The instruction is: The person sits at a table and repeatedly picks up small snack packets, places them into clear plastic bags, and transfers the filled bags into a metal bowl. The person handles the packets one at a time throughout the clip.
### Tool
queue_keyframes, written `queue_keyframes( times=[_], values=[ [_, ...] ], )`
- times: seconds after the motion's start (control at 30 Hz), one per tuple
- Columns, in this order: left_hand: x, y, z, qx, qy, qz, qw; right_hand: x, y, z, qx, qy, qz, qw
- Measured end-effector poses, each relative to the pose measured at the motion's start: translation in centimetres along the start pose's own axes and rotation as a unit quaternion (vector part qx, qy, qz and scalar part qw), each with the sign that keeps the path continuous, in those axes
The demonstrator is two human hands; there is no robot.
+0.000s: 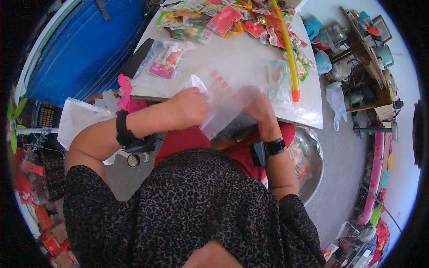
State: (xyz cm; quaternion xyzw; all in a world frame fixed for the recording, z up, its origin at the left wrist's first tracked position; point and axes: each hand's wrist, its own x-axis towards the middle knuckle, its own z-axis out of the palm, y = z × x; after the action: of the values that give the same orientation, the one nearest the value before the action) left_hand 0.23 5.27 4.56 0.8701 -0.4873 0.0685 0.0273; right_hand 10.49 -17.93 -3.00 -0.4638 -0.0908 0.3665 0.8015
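A clear plastic bag (219, 115) with red printing spans the space between my hands, over the near edge of a white table (231, 53). My left hand (189, 107) is closed on the bag's left side, where some whitish film shows by the fingers. At the bag's right side, my right hand (256, 104) is motion-blurred, so its grip on the film cannot be made out. Just beyond the right hand lies a flat clear packet (277, 75). Beyond the left hand sits a purple-and-white printed packet (167, 60).
Several colourful snack packets (224, 20) are heaped at the table's far side. A yellow stick (286, 43) with an orange tip runs along the right. Below the table's right corner, a metal basin (316, 167) holds packets. A blue tub (87, 47) stands left; cluttered shelves (368, 57) stand right.
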Motion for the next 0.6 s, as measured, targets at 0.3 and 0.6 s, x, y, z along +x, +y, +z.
queue_keyframes(
  times=[0.3, 0.6],
  values=[
    [-2.9, -8.3, 2.9, 0.151, 0.124, -0.131, 0.972, 2.3, 2.5, 0.1, -0.440, 0.036, -0.272, 0.855],
    [4.6, -4.8, 7.8, -0.561, 0.265, -0.430, 0.656, 2.2, 3.5, 5.7, -0.370, 0.138, -0.143, 0.907]
  ],
)
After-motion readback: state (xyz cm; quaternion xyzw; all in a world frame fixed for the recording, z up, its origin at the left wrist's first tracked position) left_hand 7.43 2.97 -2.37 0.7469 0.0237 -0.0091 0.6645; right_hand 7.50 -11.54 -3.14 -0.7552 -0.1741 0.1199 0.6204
